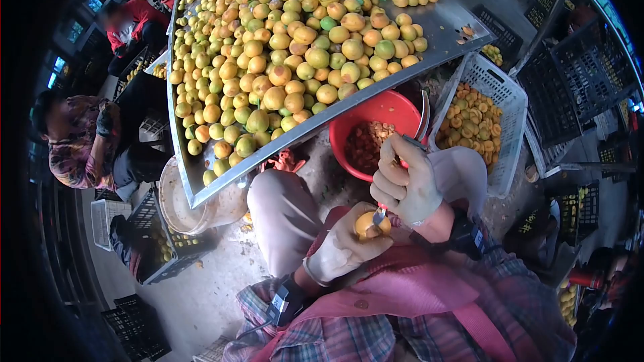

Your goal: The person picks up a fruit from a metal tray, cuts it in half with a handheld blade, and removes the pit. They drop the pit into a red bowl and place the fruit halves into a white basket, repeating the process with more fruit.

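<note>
Where the head view looks down over the lap, one lot is entered.

1. Left hand (pixel 339 249): gloved, closed around a yellow fruit (pixel 367 226), just below frame centre at 6 o'clock.
2. Right hand (pixel 404 184): gloved, fist clenched on a small knife (pixel 380 214), at 1 o'clock from the fruit. The blade touches the fruit's top.
3. Red basin (pixel 376 110): at 12 o'clock from the hands, holding brown pits (pixel 367 144), its far rim under the tray edge.
4. White crate (pixel 500 87): at 2 o'clock, just beside the basin, filled with halved fruit (pixel 473 121).
5. Metal tray (pixel 449 23): from 10 to 1 o'clock, heaped with whole yellow and green fruit.
6. Seated person (pixel 80 141): at 9 o'clock, beside the tray; hands not clearly visible.
</note>
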The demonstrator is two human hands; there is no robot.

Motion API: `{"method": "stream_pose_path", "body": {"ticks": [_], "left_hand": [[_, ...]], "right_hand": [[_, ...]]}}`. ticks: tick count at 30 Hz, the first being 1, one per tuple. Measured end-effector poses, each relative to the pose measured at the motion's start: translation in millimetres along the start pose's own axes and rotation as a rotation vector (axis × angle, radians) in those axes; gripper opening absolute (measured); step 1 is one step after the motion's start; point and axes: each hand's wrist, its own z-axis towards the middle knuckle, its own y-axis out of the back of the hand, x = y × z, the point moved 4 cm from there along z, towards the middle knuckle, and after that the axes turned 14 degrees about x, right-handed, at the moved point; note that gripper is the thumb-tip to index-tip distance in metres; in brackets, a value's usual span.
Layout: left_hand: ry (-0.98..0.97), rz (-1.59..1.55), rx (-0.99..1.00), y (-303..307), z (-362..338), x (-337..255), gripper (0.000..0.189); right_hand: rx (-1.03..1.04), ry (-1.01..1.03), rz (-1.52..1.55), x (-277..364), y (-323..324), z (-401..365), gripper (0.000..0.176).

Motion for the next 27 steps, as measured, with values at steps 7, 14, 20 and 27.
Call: {"method": "stream_pose_path", "body": {"ticks": [7,14,20,27], "left_hand": [[-0.021,0.162,0.015,0,-1,-1,0.041],[0.02,-0.001,-0.038,8,4,2,0.05],[-0.029,-0.052,-0.196,18,-2,-1,0.046],[-0.096,0.025,-0.258,26,13,5,0.033]], "right_hand": [[-0.013,-0.104,0.205,-14,21,-2,0.032],[-0.028,0.066,0.124,4,17,0,0.033],[-0.246,0.005,-0.738,30,-1,-24,0.026],[-0.086,-0.244,-0.681,-31,29,-31,0.033]]}}
